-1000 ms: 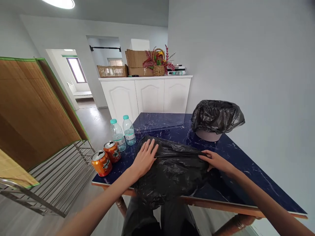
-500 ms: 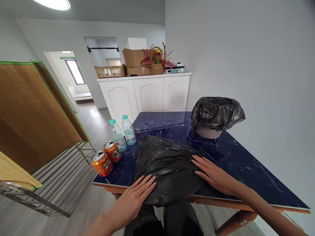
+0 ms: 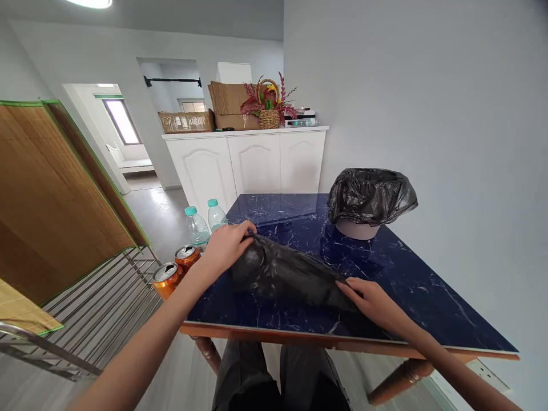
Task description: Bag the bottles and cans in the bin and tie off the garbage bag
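Observation:
A black plastic garbage bag (image 3: 286, 271) stretches across the dark blue marbled table (image 3: 282, 322). My left hand (image 3: 229, 242) pinches its far left corner, fingers closed on the plastic. At the bag's right end, my right hand (image 3: 368, 299) grips the other corner between thumb and fingers. Just left of my left hand stand two clear bottles with teal caps, a nearer bottle (image 3: 197, 228) and a farther bottle (image 3: 217, 214). My left forearm partly hides two orange drink cans, the front can (image 3: 166, 279) and the back can (image 3: 187, 258), both with opened tops.
Against the wall at the table's far right stands a small bin (image 3: 357, 229) lined with a black bag. Beyond the table, a white cabinet (image 3: 254, 162) carries cardboard boxes (image 3: 233, 100) and a flower basket (image 3: 269, 119). A metal rack (image 3: 107, 311) stands at the left.
The bag, spread wide under my flat hands before, is now drawn into a narrower strip farther back. My left hand moved up to its far corner; both hands have closed on the plastic.

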Available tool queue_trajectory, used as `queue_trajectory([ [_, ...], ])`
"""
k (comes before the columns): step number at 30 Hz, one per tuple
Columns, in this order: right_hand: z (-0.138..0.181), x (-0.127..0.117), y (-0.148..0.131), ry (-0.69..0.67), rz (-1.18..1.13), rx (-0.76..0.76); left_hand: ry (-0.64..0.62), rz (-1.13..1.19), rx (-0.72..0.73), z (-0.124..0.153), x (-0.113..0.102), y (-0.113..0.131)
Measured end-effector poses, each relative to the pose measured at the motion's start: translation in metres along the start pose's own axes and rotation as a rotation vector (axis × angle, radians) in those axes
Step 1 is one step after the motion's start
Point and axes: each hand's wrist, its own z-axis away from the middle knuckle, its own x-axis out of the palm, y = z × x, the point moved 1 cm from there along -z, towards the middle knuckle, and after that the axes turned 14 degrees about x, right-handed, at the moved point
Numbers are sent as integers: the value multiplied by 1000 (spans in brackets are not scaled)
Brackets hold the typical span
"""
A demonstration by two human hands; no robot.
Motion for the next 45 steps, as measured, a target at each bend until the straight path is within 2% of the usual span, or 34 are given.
queue_trajectory([
  [2, -16, -1, 0, 3, 3, 65, 31, -134, 19, -25, 9, 8],
  [4, -25, -2, 2, 37, 14, 98, 99, -160, 144, -36, 23, 27],
  [7, -22, -1, -6, 144, 49, 159, 143, -64, 463, -31, 56, 63],
  [9, -15, 1, -20, 266, 95, 94, 93, 15, 552, -23, 86, 81],
  [11, -9, 6, -38, 362, 149, -74, 28, 49, 523, -17, 116, 89],
  [13, -10, 15, -49, 377, 217, -207, -41, 59, 433, -13, 143, 88],
  [15, -17, 27, -49, 304, 297, -207, -108, 50, 318, -7, 164, 81],
  [17, -25, 39, -38, 184, 369, -141, -154, 21, 202, 2, 177, 68],
  [19, -30, 47, -25, 79, 391, -87, -164, -26, 101, 12, 182, 50],
  [21, -31, 51, -14, 30, 364, -70, -153, -72, 18, 20, 181, 27],
  [24, -28, 51, -9, 6, 320, -74, -102, -131, -88, 23, 169, -2],
  [26, -27, 50, -9, -3, 314, -72, -61, -162, -115, 20, 158, -8],
  [28, -27, 50, -10, 6, 316, -71, -38, -167, -58, 13, 149, 3],
  [30, -27, 52, -11, 28, 316, -80, -24, -96, 134, 6, 146, 28],
  [33, -25, 55, -10, 50, 313, -108, -6, 97, 458, -5, 154, 73],
  [35, -22, 56, -8, 52, 313, -136, -27, 166, 494, -12, 168, 90],
  [37, -18, 56, -5, 53, 316, -160, -75, 159, 397, -17, 183, 90],
  [39, -12, 55, -2, 62, 318, -174, -107, 122, 275, -18, 194, 73],
  [41, -7, 52, 2, 88, 317, -182, -104, 88, 172, -14, 197, 43],
  [45, 5, 43, 12, 138, 312, -177, -75, 31, 1, 8, 183, -18],
])
